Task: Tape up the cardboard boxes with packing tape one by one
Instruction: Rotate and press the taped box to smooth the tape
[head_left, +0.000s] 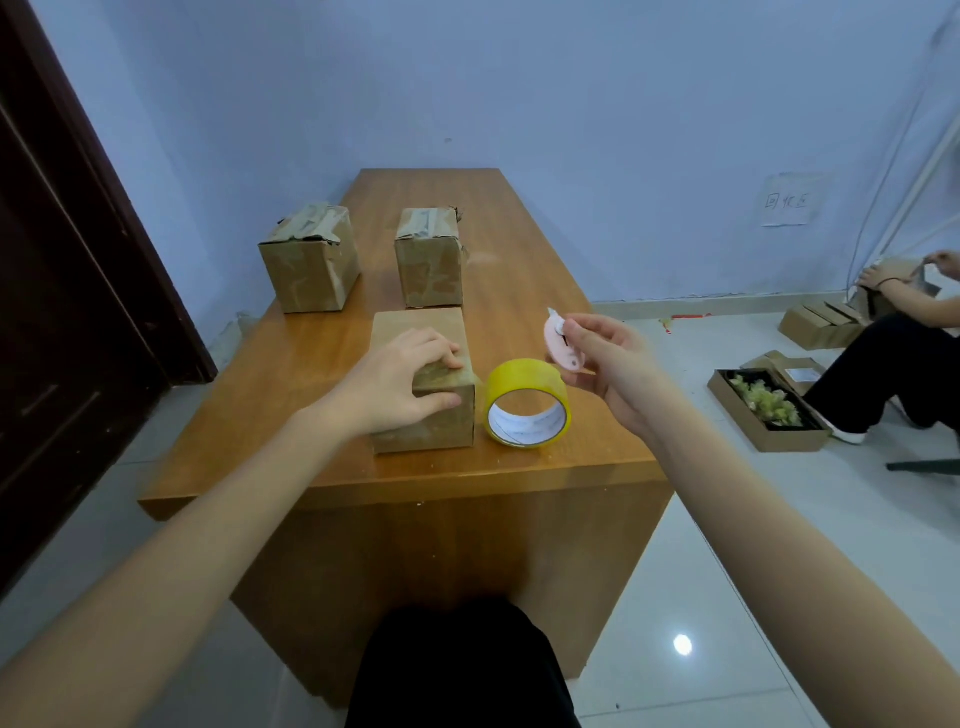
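A closed cardboard box (405, 325) stands near the front of the wooden table (519, 270). My left hand (400, 382) grips its near top corner, fingers on top and thumb on the front face. A roll of yellow packing tape (527, 402) stands on edge right beside the box. Above the roll, my right hand (610, 364) pinches a small pink cutter (561, 345) with its short blade pointing up. Two more boxes sit farther back: a left box (311, 260) with torn flaps and a middle box (430, 257) with old tape on top.
A dark door (67, 291) is at the left. On the floor at the right sits another person (904, 358) handling a box, with a flat tray of scraps (769, 410) and stacked cartons (818, 322) beside them. The table's front edge is just below the tape.
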